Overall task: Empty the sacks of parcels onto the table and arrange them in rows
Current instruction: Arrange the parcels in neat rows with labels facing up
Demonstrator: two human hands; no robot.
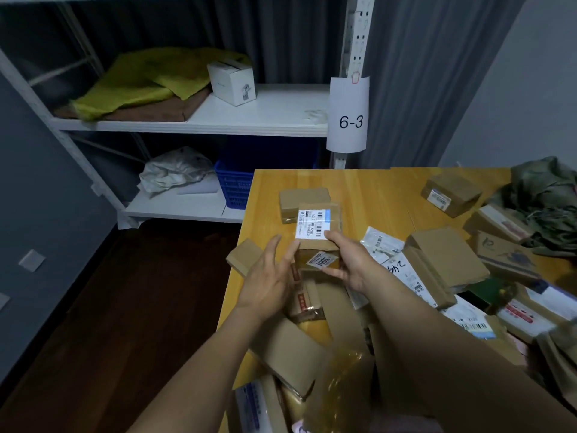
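Note:
A small cardboard parcel (pixel 317 225) with a white barcode label is held over the wooden table (pixel 368 189). My right hand (pixel 349 260) grips its right and near side. My left hand (pixel 268 276) lies against its left side with fingers spread. Behind it lies another brown parcel (pixel 304 198). A small plain box (pixel 245 256) sits at the table's left edge. Several cardboard parcels (pixel 443 260) and white mailers (pixel 382 245) lie heaped to the right and near me. A crumpled green sack (pixel 549 201) rests at the far right.
A white shelf unit (pixel 249 126) stands behind the table, with a yellow sack (pixel 150 79), a white box (pixel 232 82), a blue crate (pixel 237 189) and a white bag (pixel 175 171). A "6-3" label (pixel 349 120) hangs on its post. Dark floor (pixel 125 307) lies left.

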